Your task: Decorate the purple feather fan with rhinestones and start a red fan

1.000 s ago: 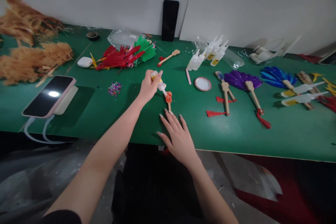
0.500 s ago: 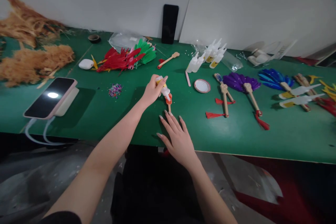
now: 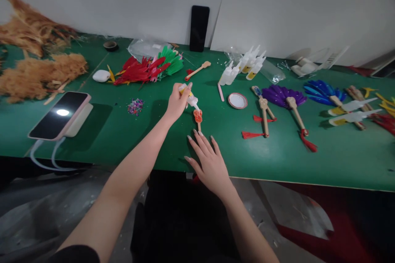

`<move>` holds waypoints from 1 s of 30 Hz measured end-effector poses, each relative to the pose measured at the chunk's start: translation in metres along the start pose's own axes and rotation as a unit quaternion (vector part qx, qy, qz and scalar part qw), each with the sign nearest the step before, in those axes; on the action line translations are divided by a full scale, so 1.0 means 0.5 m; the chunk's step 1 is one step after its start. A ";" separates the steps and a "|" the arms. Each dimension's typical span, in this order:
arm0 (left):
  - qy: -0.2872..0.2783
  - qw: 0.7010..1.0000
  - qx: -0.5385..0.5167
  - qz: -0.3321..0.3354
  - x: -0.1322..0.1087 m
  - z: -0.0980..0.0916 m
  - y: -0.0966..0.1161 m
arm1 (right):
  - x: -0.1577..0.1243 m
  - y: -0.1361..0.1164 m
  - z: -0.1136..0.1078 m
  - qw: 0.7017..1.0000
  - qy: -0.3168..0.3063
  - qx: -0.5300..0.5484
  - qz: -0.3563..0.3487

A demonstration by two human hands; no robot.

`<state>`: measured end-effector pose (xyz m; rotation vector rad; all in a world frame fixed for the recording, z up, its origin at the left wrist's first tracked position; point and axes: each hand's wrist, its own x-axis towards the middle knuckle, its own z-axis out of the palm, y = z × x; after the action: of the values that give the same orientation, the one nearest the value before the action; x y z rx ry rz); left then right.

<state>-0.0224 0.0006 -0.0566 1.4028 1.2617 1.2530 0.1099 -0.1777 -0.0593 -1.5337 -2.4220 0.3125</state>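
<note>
In my left hand (image 3: 177, 102) is a small white glue bottle (image 3: 191, 99), tilted with its nozzle pointing down. The nozzle tip is at the upper edge of an orange-red piece (image 3: 198, 116) on the head of a small wooden fan handle (image 3: 199, 125); whether it touches I cannot tell. My right hand (image 3: 210, 162) lies flat with fingers spread, its fingertips over the lower part of that handle and hiding it.
Red feathers (image 3: 138, 70), green feathers (image 3: 171, 61) and a sequin pile (image 3: 135, 107) lie left. Several glue bottles (image 3: 228, 74), a round dish (image 3: 237, 100) and a purple feather fan (image 3: 285, 96) are to the right. A phone (image 3: 60, 115) with cables stands at the front left.
My left hand has drawn the glue bottle slightly up and left, so more of the orange-red piece shows. My right hand has stayed in place.
</note>
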 end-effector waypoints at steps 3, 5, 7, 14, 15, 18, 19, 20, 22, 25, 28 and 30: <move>0.006 1.000 0.015 -0.008 0.002 0.002 0.002 | 0.001 0.000 -0.001 1.000 -0.006 -0.004 0.001; -0.039 0.998 0.029 -0.027 0.001 0.003 0.003 | 0.001 -0.001 -0.002 1.000 -0.007 -0.006 0.001; -0.071 0.996 0.031 -0.036 -0.001 0.004 0.003 | 0.001 0.000 -0.001 1.000 -0.007 -0.006 0.002; 0.001 1.000 0.005 -0.011 0.008 0.011 0.007 | 0.001 0.001 -0.001 1.000 0.000 0.002 0.001; 0.000 1.000 0.011 -0.013 0.009 0.012 0.007 | 0.001 0.001 -0.001 1.000 0.000 0.001 0.001; -0.025 0.999 0.026 -0.027 0.009 0.013 0.006 | 0.001 0.001 0.000 1.000 -0.004 -0.003 0.002; -0.035 0.998 0.028 -0.034 0.008 0.012 0.006 | 0.001 0.001 0.000 1.000 -0.004 -0.003 0.001; -0.046 0.998 0.031 -0.041 0.007 0.012 0.005 | 0.001 0.001 0.000 1.000 -0.004 -0.003 0.001; -0.061 0.996 0.037 -0.050 0.006 0.010 0.003 | 0.000 0.001 0.001 1.000 -0.002 -0.002 0.001; -0.060 0.997 0.027 -0.042 0.007 0.012 0.001 | 0.000 0.002 0.001 1.000 -0.003 -0.003 0.002; -0.030 0.999 -0.005 -0.023 0.011 0.017 0.000 | 0.000 0.001 0.000 1.000 -0.007 -0.006 0.003; -0.017 1.000 -0.005 -0.017 0.013 0.019 0.001 | 0.000 0.001 0.000 1.000 -0.008 -0.006 0.004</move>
<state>-0.0130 0.0074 -0.0564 1.3847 1.2503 1.2066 0.1102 -0.1774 -0.0593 -1.5513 -2.4357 0.3123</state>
